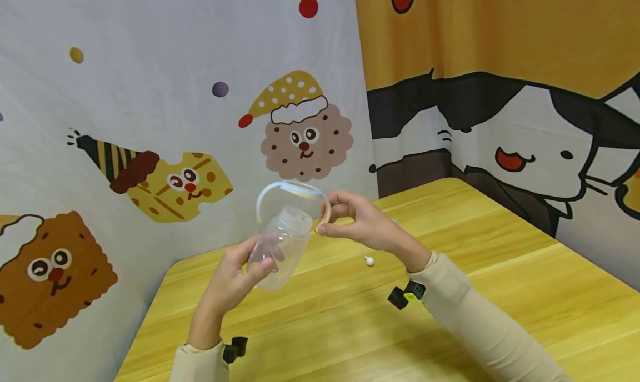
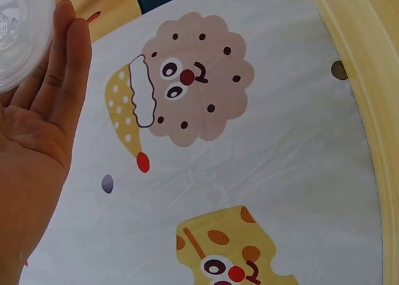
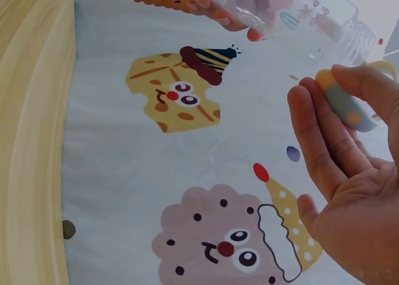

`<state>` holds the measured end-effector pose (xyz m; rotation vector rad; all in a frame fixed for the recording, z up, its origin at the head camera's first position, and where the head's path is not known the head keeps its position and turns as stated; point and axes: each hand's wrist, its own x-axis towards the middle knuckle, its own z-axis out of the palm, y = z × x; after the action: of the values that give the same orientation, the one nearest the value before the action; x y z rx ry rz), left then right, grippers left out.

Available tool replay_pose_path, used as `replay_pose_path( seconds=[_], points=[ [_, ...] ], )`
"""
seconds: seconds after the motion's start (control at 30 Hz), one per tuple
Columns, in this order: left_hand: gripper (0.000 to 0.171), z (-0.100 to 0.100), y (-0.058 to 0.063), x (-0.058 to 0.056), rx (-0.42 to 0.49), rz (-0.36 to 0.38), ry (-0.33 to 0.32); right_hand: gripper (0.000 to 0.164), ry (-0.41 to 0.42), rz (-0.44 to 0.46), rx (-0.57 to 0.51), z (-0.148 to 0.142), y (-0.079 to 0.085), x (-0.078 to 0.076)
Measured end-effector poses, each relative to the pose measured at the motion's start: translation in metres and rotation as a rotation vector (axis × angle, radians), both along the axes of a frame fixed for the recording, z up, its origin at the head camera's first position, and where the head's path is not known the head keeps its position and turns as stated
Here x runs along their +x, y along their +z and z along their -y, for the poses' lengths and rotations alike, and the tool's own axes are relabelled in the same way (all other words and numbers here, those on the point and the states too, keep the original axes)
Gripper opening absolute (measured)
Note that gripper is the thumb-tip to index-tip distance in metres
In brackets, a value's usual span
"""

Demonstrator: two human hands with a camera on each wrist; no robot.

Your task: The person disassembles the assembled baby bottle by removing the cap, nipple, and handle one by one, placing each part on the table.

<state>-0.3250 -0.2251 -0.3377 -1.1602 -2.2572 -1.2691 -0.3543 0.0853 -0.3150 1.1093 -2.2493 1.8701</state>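
A clear baby bottle (image 1: 287, 254), its threaded neck uncapped, tilts up to the right over the table. My left hand (image 1: 231, 279) grips its body, the thumb across the near side. Only the round base of the bottle (image 2: 22, 32) shows in the left wrist view. Beside the bottle neck, my right hand (image 1: 367, 224) pinches one end of a curved bottle handle (image 1: 285, 185) between thumb and fingers. The handle arches above the open mouth. In the right wrist view the held end of the handle (image 3: 343, 107) is blue-green and yellow; printed marks show on the bottle (image 3: 299, 23).
A small white ball-ended piece (image 1: 369, 261) lies on the wooden table (image 1: 320, 326), partly hidden behind the right wrist. A cartoon-printed white cloth (image 1: 165, 110) stands behind the table's far left edge, and an orange one (image 1: 500, 38) at the right.
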Motion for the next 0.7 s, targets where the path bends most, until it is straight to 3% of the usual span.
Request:
replay_pose_path(
  seconds=[0.27, 0.7],
  points=[
    [0.026, 0.001, 0.000, 0.000, -0.018, 0.012, 0.020, 0.026, -0.057, 0.079, -0.012, -0.005, 0.000, -0.002],
    [0.023, 0.001, 0.000, 0.001, -0.024, 0.029, 0.031, 0.028, -0.156, 0.055, 0.015, -0.008, -0.005, -0.011]
  ],
)
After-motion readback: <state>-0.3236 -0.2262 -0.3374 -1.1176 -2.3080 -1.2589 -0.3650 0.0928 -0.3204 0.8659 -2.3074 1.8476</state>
